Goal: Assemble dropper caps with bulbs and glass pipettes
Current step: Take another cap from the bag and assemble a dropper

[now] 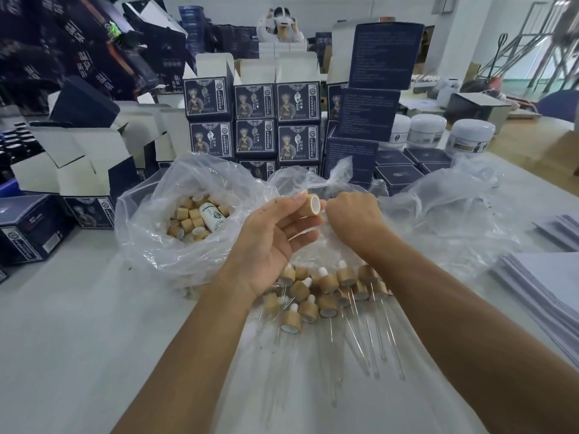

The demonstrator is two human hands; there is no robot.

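While the left hand point(275, 239) pinches a light, rigid bamboo dropper cap point(310, 205) by its sides above the finished droppers point(326, 292), the right hand point(352, 211), fingers curled, meets its opening; contents hidden.

Your cap point(309, 207) looks like matt bamboo wood; the bags point(150, 245) at centre are thin glossy clear plastic; the pipettes point(369, 346) lower down are smooth clear glass.
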